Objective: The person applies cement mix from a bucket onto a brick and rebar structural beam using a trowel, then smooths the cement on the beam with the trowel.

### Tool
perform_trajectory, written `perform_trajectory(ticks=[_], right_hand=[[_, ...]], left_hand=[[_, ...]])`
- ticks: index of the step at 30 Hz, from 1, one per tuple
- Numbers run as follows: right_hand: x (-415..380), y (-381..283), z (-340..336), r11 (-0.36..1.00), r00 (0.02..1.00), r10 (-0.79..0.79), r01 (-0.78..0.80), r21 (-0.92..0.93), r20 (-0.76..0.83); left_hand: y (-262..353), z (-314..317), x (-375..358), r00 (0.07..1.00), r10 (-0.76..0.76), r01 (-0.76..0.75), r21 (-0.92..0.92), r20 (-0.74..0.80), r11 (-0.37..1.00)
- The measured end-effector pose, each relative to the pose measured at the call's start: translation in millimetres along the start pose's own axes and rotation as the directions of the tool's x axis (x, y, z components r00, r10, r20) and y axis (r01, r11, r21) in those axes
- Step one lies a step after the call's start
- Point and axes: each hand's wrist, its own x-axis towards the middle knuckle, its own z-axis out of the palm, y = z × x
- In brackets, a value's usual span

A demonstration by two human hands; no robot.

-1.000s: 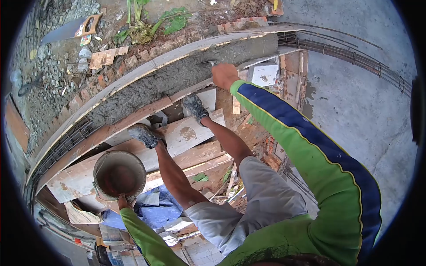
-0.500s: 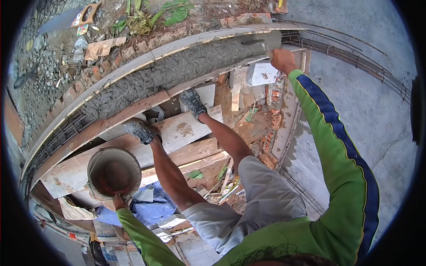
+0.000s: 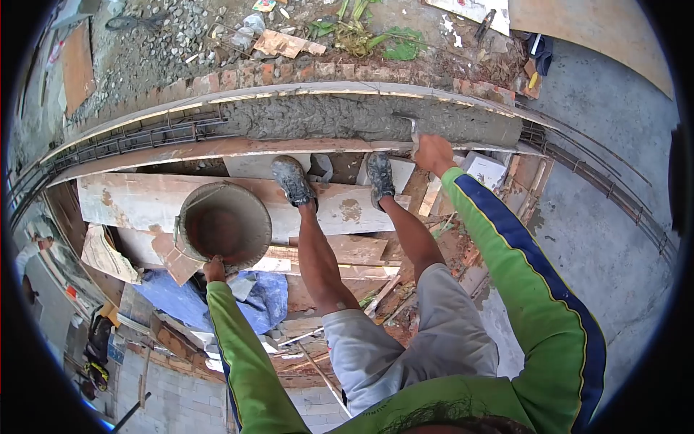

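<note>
My right hand (image 3: 435,155) is closed round the handle of a trowel (image 3: 414,127), whose blade lies at the wet grey concrete (image 3: 318,118). This concrete fills part of a long wooden form (image 3: 238,147). Lower left, a round bucket (image 3: 259,217) with a reddish-grey wet inside hangs or rests over the planks; which of these, I cannot tell. My left hand (image 3: 214,269) grips its near rim. Bare rebar (image 3: 166,134) shows in the form left of the concrete, and more rebar (image 3: 614,189) sticks out at the right.
My shoes stand on a plank (image 3: 137,202) beside the form. A blue tarp (image 3: 177,300) and wood scraps lie below the bucket. Behind the form are bricks (image 3: 325,71), gravel and leaves (image 3: 405,47). Grey floor (image 3: 578,94) spreads at right. Part of another person (image 3: 32,249) shows far left.
The view has turned, so the form now runs more level. The trowel has moved left along the concrete, away from its right end. The bucket stays in my left hand.
</note>
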Motion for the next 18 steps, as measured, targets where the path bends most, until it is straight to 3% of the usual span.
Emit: perform_trajectory(ticks=[2, 4, 6, 7, 8, 10, 11, 13, 15, 17, 18], right_hand=[[-34, -13, -43, 0.999, 0.999, 0.032, -0.033, -0.025, -0.038], [-86, -24, -74, 0.997, 0.995, 0.010, -0.018, -0.077, -0.103], [-133, -40, -101, 0.997, 0.993, -0.038, 0.045, 0.060, -0.110], [-145, -50, -111, 0.981, 0.990, -0.086, 0.105, 0.165, -0.116], [-142, -63, -113, 0.983, 0.988, -0.114, 0.127, 0.131, -0.106], [-131, -100, -104, 0.889, 0.942, -0.305, 0.335, 0.312, -0.139], [-110, -121, -90, 0.866, 0.924, -0.350, 0.383, 0.322, -0.157], [-53, -178, -59, 0.805, 0.876, -0.424, 0.481, 0.348, -0.230], [-13, -263, -75, 0.921, 0.942, -0.335, 0.326, 0.213, 0.003], [47, -304, -44, 0.948, 0.948, -0.316, 0.314, 0.046, 0.042], [48, -318, -46, 0.944, 0.944, -0.327, 0.324, 0.056, 0.050]], left_hand=[[2, 3, 10, 0.991, 0.124, -0.120, 0.087, -0.040, 0.989], [38, 10, -38, 0.985, 0.155, -0.156, -0.015, -0.072, 0.988], [7, 5, 13, 0.984, 0.175, -0.173, 0.087, -0.016, 0.981], [17, 11, -1, 0.989, 0.140, -0.141, -0.013, -0.051, 0.990], [25, 11, -16, 0.993, 0.106, -0.109, -0.040, -0.057, 0.993], [32, 4, -29, 0.980, 0.168, -0.168, 0.008, -0.109, 0.986], [17, -2, -15, 0.976, 0.198, -0.183, 0.152, -0.092, 0.971], [-21, -6, 14, 0.968, 0.226, -0.214, 0.115, -0.109, 0.970], [-31, -15, 12, 0.960, 0.253, -0.242, 0.101, -0.121, 0.965], [-5, -25, -21, 0.996, 0.089, -0.088, -0.097, 0.005, 0.991], [-23, -26, -11, 0.998, 0.067, -0.065, -0.185, 0.002, 0.981]])
